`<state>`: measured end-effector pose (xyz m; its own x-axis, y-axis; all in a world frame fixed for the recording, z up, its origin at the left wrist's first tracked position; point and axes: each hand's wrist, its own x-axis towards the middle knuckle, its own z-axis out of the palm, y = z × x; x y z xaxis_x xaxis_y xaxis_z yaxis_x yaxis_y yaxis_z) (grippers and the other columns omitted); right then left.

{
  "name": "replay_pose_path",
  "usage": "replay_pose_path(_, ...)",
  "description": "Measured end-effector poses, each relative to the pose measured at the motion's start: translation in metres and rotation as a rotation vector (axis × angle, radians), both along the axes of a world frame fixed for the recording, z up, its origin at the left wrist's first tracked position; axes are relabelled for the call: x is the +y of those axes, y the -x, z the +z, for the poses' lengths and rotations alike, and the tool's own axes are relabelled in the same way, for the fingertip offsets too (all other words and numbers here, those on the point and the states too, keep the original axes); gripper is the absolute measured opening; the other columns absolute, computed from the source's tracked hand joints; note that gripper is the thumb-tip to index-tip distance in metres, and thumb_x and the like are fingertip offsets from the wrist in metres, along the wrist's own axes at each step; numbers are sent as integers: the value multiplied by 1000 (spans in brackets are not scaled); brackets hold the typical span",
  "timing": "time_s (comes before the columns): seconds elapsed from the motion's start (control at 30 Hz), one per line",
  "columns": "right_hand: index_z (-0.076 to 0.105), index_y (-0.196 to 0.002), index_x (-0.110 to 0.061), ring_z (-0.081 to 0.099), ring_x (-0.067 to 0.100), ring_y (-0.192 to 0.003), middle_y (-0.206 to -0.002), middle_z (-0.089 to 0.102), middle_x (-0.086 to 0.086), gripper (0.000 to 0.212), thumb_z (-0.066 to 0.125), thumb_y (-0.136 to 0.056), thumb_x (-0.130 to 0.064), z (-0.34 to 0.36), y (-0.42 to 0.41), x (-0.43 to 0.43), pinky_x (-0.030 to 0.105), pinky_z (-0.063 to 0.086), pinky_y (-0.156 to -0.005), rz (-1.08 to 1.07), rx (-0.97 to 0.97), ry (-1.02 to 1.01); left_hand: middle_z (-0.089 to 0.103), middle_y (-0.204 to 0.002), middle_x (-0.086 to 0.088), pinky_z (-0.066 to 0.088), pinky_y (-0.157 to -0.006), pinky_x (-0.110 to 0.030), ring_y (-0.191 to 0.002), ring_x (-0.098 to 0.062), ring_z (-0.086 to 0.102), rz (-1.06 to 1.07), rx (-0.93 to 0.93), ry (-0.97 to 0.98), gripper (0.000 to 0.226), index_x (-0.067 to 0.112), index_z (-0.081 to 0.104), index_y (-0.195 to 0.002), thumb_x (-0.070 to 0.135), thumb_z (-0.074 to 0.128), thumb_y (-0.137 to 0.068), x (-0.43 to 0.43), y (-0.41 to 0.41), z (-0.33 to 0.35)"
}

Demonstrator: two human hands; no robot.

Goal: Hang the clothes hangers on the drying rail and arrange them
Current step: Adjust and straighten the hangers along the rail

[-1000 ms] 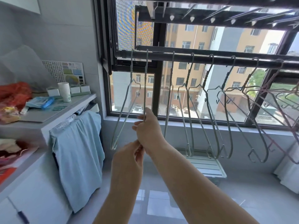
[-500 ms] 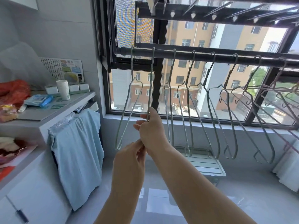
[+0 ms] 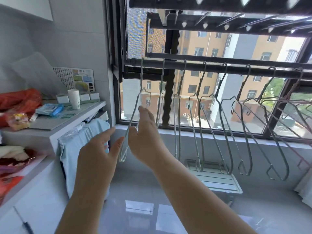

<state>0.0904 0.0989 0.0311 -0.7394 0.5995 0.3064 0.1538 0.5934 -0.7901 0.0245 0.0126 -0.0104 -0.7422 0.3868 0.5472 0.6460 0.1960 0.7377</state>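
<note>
Our left hand [image 3: 99, 152] and right hand [image 3: 145, 137] are both open, fingers straight, gripping nothing. They sit either side of the hanger [image 3: 135, 110] at the left end of the rail [image 3: 219, 66]. We judge the hanging done, since every hanger in view is hooked over the rail. What remains is spacing the crowded hangers [image 3: 266, 81] toward its right end. Each hangs hook up with its long axis running steeply down below the rail, and this one's lower end slants left.

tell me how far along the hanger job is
Done: a row of wire hangers hooks over the drying rail. In hand: the left hand and right hand are open on either side of the leftmost hanger, neither gripping it. Left: the hangers at the right end overlap and tilt, so they likely need spacing out.
</note>
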Motion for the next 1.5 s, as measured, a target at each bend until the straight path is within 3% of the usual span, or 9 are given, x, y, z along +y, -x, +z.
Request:
replay_pose_path(0.1,24,-133,-7,44,25,-116,-127,41,6,43,38,-93,-3,3,20,4,24,37,-89,-10,-144,207,73,-95,-2,43,-72,-15,-83,-6,67,-50,-70,46,24,12,68,-104,20,62,-83,5,0,-11)
replay_pose_path(0.2,35,-117,-8,44,22,-85,-84,41,1,27,39,-90,-3,-7,29,5,29,39,-68,-50,-103,205,65,-69,17,40,-63,1,-62,17,58,-62,-83,36,15,17,71,-92,11,62,-82,6,-2,-19)
replay_pose_path(0.4,40,-112,-12,50,18,-96,-117,53,11,29,37,-88,4,-18,35,4,30,39,-75,-28,1,342,73,-81,4,42,-64,-12,-73,-8,65,-32,-73,4,20,22,72,-96,13,60,-84,3,-3,-17)
replay_pose_path(0.73,38,-90,-14,54,18,-111,-93,44,-4,22,34,-86,7,-17,36,4,29,37,-71,1,30,328,74,-85,3,38,-64,-8,-76,-9,65,-30,-65,11,19,20,72,-100,18,62,-84,0,-5,-16)
replay_pose_path(0.83,43,-108,-10,53,24,-97,-102,49,7,24,37,-88,2,-12,28,-4,35,43,-76,19,6,311,74,-85,2,39,-64,-9,-78,-10,66,-24,-48,33,20,20,71,-100,17,61,-84,0,-4,-16)
replay_pose_path(0.97,24,-141,-10,15,18,-142,-155,14,1,46,37,-96,-10,-3,-4,-12,26,20,-109,-16,-33,20,72,-99,-2,42,-75,-14,-92,-14,66,2,-26,33,27,14,66,-109,13,63,-82,-2,-11,-15)
replay_pose_path(1.13,7,-147,-20,-1,9,-144,-156,-2,-8,59,36,-97,-13,-22,-40,-7,9,7,-95,-158,51,-31,67,-106,-3,41,-79,-16,-94,-9,60,-39,80,-137,32,15,62,-113,13,64,-81,-1,-36,-6)
replay_pose_path(1.4,24,-145,-11,49,18,-120,-131,51,5,48,36,-98,-8,-55,-43,7,26,38,-101,-109,236,354,68,-82,15,43,-70,1,-76,1,65,-302,-52,0,24,16,66,-105,11,65,-81,20,-50,-19)
replay_pose_path(1.5,36,-137,-12,58,13,-96,-110,58,0,43,40,-96,-2,-55,-43,12,19,49,-81,-77,332,474,69,-81,18,46,-73,-4,-80,8,63,-319,-69,21,24,25,66,-100,10,63,-82,24,-52,-25)
